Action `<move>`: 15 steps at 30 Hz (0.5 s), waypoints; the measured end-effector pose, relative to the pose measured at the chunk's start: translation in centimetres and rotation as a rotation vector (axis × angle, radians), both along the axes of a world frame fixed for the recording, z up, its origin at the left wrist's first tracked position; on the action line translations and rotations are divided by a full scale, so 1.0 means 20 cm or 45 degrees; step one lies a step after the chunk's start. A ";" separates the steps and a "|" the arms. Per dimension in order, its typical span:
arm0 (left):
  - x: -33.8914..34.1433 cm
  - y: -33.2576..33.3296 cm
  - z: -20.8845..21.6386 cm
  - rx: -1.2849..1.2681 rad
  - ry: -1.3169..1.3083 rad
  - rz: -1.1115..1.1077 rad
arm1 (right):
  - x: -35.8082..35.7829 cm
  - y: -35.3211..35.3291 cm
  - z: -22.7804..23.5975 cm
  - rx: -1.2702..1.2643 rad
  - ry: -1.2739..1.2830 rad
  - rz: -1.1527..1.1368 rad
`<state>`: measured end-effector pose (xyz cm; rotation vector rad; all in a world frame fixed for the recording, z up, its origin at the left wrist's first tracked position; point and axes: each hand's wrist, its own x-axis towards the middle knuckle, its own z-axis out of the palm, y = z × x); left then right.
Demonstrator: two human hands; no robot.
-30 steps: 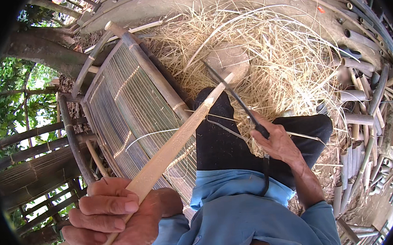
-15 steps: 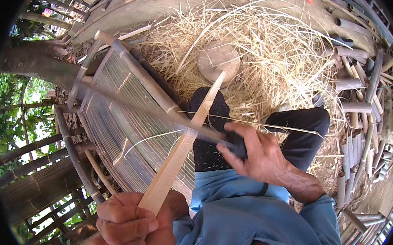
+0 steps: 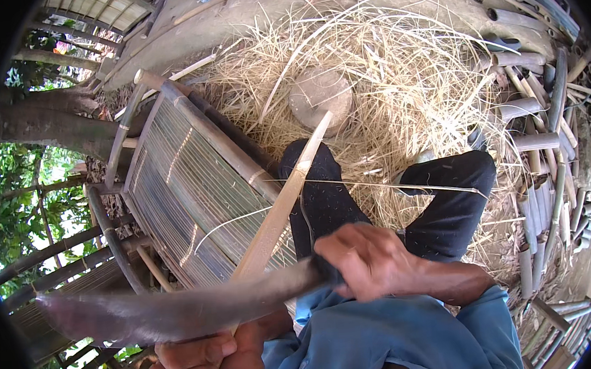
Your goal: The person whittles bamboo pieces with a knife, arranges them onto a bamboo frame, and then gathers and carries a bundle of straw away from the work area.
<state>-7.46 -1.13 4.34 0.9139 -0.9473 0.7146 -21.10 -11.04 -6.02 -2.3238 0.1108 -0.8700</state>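
A seated person's right hand [image 3: 370, 265] is clenched around the handle of a long, broad machete [image 3: 174, 311], whose dull blade runs out to the left of that hand and lies almost level across the lower part of the view. Half a second earlier the same hand sat higher and the blade angled up and away toward the woven panel; a second ago the knife pointed up toward the straw. The blade now crosses in front of the bamboo strip [image 3: 280, 209], just above the left hand [image 3: 198, 359], which is closed tight around the strip's lower end at the bottom edge of the picture. The strip rises from that hand, slanting up and to the right, and its far tip rests on a round wooden block [image 3: 320, 93] set in the straw [image 3: 404, 74] beyond the person's knees. Whether the blade's edge actually bites into the strip is hard to tell, since the blade is blurred. A thin sliver of bamboo [image 3: 391, 186] stretches out to the right above the right hand, across the dark trousers [image 3: 447, 201]. To the left of the strip, beyond the blade, leans a slatted bamboo panel [image 3: 193, 185] in a pole frame. Cut bamboo tubes [image 3: 539, 140] lie heaped on the ground well to the right of the right hand.
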 end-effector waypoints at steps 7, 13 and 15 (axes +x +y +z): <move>0.03 0.04 0.01 -0.024 0.100 -0.675 | 0.08 -0.04 -0.26 -0.087 0.512 -0.326; -0.05 -0.06 0.02 -0.161 0.105 -0.333 | 0.13 -0.32 -0.67 0.151 0.932 -0.477; -0.04 -0.05 0.02 -0.070 0.115 -0.170 | 0.13 -0.29 -0.74 0.099 0.921 -0.477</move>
